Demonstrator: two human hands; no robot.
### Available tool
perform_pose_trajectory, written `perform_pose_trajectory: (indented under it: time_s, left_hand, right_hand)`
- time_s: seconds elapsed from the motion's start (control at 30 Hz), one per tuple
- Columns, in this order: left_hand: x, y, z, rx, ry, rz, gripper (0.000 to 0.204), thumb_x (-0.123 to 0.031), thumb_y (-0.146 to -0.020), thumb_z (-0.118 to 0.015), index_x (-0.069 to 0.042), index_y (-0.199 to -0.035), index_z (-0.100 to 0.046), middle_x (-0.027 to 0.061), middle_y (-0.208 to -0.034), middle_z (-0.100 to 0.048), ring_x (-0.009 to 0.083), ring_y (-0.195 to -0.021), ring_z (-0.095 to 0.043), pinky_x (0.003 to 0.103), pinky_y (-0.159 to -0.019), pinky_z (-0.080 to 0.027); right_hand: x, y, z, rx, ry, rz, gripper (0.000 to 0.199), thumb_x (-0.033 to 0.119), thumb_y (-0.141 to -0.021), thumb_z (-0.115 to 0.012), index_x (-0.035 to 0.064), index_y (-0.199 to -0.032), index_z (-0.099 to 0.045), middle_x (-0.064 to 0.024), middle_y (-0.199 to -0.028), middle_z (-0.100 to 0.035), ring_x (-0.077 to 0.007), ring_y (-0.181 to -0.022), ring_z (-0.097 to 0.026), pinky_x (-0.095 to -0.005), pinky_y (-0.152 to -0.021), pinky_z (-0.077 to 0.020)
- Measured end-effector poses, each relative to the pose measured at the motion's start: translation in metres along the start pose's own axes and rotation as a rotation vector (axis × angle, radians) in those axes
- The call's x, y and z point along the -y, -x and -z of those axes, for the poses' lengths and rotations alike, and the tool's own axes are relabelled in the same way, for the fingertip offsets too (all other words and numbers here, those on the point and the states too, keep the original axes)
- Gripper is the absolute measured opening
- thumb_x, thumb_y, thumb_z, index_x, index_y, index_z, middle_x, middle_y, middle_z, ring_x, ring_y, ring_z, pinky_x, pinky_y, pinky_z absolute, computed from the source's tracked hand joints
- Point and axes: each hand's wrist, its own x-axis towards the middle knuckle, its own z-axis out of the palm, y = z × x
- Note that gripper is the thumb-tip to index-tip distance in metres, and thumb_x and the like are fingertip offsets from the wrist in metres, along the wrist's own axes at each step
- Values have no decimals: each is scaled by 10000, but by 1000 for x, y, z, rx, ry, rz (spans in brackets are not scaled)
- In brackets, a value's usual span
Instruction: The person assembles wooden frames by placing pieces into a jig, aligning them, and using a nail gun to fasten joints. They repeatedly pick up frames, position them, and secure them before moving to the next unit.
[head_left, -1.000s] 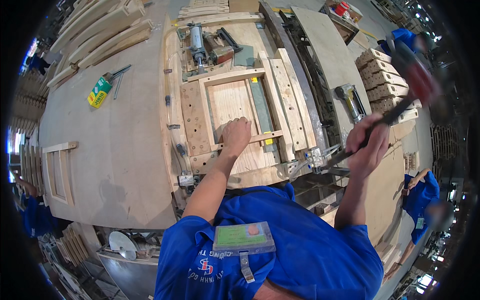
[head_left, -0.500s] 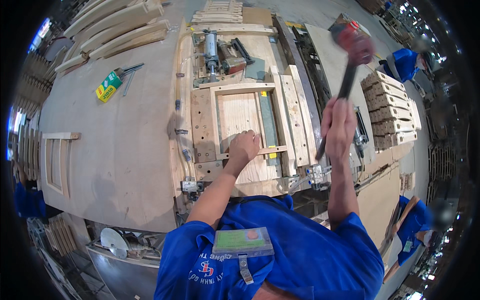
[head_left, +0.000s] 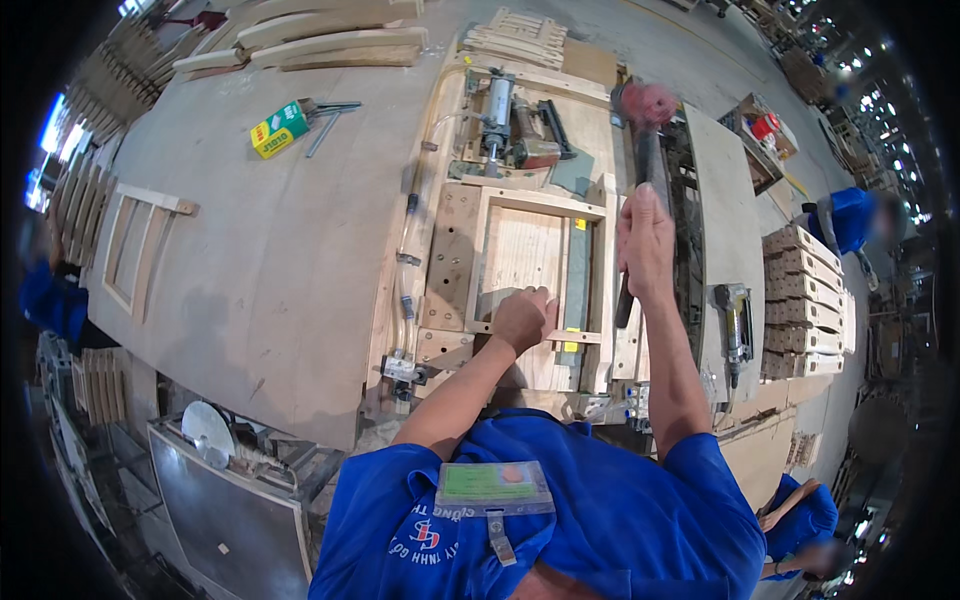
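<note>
Mallet (head_left: 649, 145) raised, handle clenched in right grip (head_left: 648, 240); left grip (head_left: 525, 318) at wooden frame (head_left: 545, 198), fingers curled, whether pinching unclear.

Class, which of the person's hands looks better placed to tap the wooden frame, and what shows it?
Probably the right hand: it grips the mallet by its handle, the red head clear of the wooden frame. The left hand is at the frame's near rail, no tool visible.

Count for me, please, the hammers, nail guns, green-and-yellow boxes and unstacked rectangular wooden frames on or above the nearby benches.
Red-headed, black-handled hammer: 1
Dark metal handheld nail guns: 2
Green-and-yellow rectangular box: 1
Open rectangular light-wood frames: 2
Total: 6
</note>
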Motion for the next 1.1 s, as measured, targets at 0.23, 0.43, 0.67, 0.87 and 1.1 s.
perform_pose_trajectory:
  time_s: [0.23, 0.43, 0.67, 0.87, 1.1]
  left_hand:
    - [-15, -2, 10, 94, -41, 66, 324, -315, -1025, -584, -22, -1037, -724, 251, -1052, -728, 414, -1005, -721, 519, -905, -583]
    - [-7, -11, 18, 101, -118, 134, 353, -342, -1051, -552, -34, -1135, -704, 236, -1078, -736, 417, -1016, -728, 517, -939, -580]
    - [-21, -4, 12, 134, -69, 139, 349, -326, -1039, -568, -28, -1120, -730, 247, -1088, -743, 421, -1018, -719, 514, -941, -566]
    - [-21, -5, 9, 76, -14, 65, 346, -317, -1033, -583, -10, -1080, -734, 232, -1032, -746, 437, -1000, -708, 531, -917, -553]
    - [-23, -4, 10, 98, -59, 42, 393, -354, -1061, -546, -15, -1117, -737, 232, -1060, -744, 423, -1016, -709, 531, -930, -552]
  right_hand:
    - [-69, -11, -64, 119, 334, 316, 425, 376, -1113, -528, -24, -995, -612, -183, -705, -595, -291, -639, -565, -441, -633, -463]
    - [-62, -9, -61, 323, 269, -416, 568, 555, -1076, -552, 30, -884, -652, -7, -728, -550, -108, -696, -525, -326, -643, -443]
    - [-88, 22, 56, -209, 610, 70, 449, 432, -1053, -634, -6, -966, -680, -210, -710, -612, -303, -660, -618, -451, -661, -486]
    - [-137, 33, 117, -455, 985, -187, 322, 314, -1036, -622, 7, -1087, -700, -270, -919, -712, -490, -942, -710, -575, -822, -541]
    - [-154, 46, 135, -260, 1295, -130, 394, 292, -928, -741, 55, -1237, -683, -217, -1280, -623, -428, -1125, -627, -564, -851, -559]
